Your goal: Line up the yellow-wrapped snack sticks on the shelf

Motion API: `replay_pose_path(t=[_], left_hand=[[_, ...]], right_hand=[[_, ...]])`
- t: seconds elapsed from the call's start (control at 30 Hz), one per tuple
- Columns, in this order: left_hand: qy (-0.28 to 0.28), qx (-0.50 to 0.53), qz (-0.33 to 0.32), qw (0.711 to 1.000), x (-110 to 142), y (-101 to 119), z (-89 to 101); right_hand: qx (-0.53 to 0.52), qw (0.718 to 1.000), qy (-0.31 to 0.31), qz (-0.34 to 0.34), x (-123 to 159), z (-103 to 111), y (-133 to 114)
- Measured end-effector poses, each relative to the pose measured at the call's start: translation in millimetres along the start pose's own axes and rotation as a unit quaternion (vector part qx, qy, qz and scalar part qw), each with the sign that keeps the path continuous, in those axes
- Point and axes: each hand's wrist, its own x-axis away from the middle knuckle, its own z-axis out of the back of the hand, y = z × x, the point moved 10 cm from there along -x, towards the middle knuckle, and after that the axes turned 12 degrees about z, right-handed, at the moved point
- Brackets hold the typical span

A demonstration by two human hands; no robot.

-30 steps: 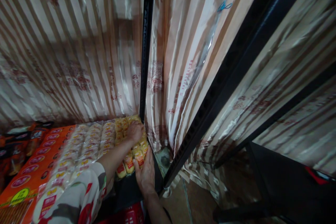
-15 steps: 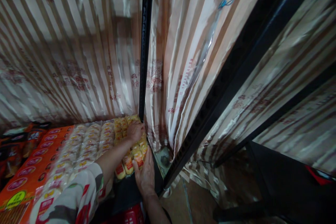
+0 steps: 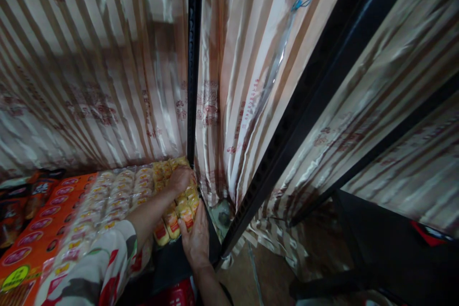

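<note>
Rows of small yellow packaged cakes [image 3: 174, 224] stand close together at the right end of a dark shelf [image 3: 168, 265]. My left hand [image 3: 180, 179] reaches across to the far part of the right-hand row. Its fingers curl down by the shelf post, and what they grip, if anything, is hidden. Nearer to me, my right hand [image 3: 197, 239] holds the front of the same row, with the thumb on the front cake and the fingers along its right side. White wrapped round cakes [image 3: 120, 196] in clear packs lie in rows beside my left forearm.
An orange printed package [image 3: 46, 220] and dark snack bags [image 3: 39, 191] lie farther left. A black post [image 3: 191, 81] rises behind my left hand; a thicker slanted post [image 3: 287, 138] stands to the right. Striped curtain [image 3: 107, 81] hangs behind. Something red [image 3: 175, 294] is below the shelf.
The whole view has shifted slightly, so everything appears a little farther left. Both hands stay at the same row of yellow packaged cakes, with hardly any visible change in grip.
</note>
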Motion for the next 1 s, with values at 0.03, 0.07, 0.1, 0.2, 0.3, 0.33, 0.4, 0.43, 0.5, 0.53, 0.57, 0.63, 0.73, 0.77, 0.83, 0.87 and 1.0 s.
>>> replay_pose_path(t=[0.03, 0.07, 0.1, 0.2, 0.3, 0.33, 0.4, 0.43, 0.5, 0.53, 0.57, 0.63, 0.73, 0.77, 0.83, 0.87, 1.0], left_hand=[[-0.003, -0.005, -0.001, 1.000, -0.2, 0.4, -0.4], [-0.004, -0.005, -0.001, 1.000, -0.4, 0.5, -0.7], [-0.004, -0.001, -0.004, 1.000, -0.3, 0.8, -0.9], [0.002, 0.031, -0.022, 0.999, 0.7, 2.2, -0.3], [0.016, 0.056, -0.049, 0.997, 1.9, 4.7, 1.5], [0.022, 0.061, -0.058, 0.996, 2.0, 5.6, 2.2], [0.027, 0.065, -0.077, 0.995, 2.2, 8.4, 1.9], [0.027, 0.063, -0.083, 0.994, 2.1, 9.4, 1.2], [0.024, 0.048, -0.085, 0.995, 1.7, 10.1, -1.0], [0.023, 0.037, -0.084, 0.995, 1.8, 10.3, -2.0], [0.024, 0.025, -0.084, 0.996, 2.2, 10.6, -2.6], [0.023, 0.001, -0.098, 0.995, 4.2, 13.2, -3.8], [0.027, -0.037, -0.114, 0.992, 5.7, 14.7, -5.7], [0.030, -0.047, -0.114, 0.992, 5.1, 13.6, -6.0], [0.033, -0.057, -0.113, 0.991, 3.2, 10.9, -6.9], [0.033, -0.056, -0.115, 0.991, 2.4, 10.1, -7.2], [0.026, -0.037, -0.125, 0.991, -0.4, 9.1, -8.9]], right_hand=[[0.002, 1.000, 0.000, 0.001, 0.0, -0.1, 0.0], [0.003, 1.000, -0.001, 0.002, 0.1, -0.6, 0.1], [0.003, 1.000, -0.002, 0.002, 0.3, -1.2, 0.3], [0.001, 1.000, -0.008, 0.001, 0.7, -2.7, 1.3], [0.001, 1.000, -0.013, 0.000, 0.7, -3.4, 1.7], [0.002, 1.000, -0.013, -0.001, 0.7, -3.2, 1.8], [0.006, 1.000, -0.008, 0.003, 0.6, -2.0, 1.2], [0.008, 1.000, -0.003, 0.005, 0.5, -1.1, 0.8], [0.012, 1.000, 0.006, 0.008, 0.7, 0.6, 0.2], [0.013, 1.000, 0.008, 0.009, 0.7, 0.8, 0.0], [0.013, 1.000, 0.008, 0.009, 0.8, 0.7, -0.2], [0.011, 1.000, 0.005, 0.008, 0.8, 0.2, -0.2], [0.010, 1.000, -0.003, 0.003, 0.7, -1.1, 0.3], [0.009, 1.000, -0.005, 0.001, 0.6, -1.5, 0.7], [0.007, 1.000, -0.008, -0.003, 0.7, -2.7, 1.8], [0.007, 1.000, -0.008, -0.005, 0.8, -3.2, 2.4], [0.004, 1.000, -0.002, -0.003, 0.9, -3.3, 2.7]])
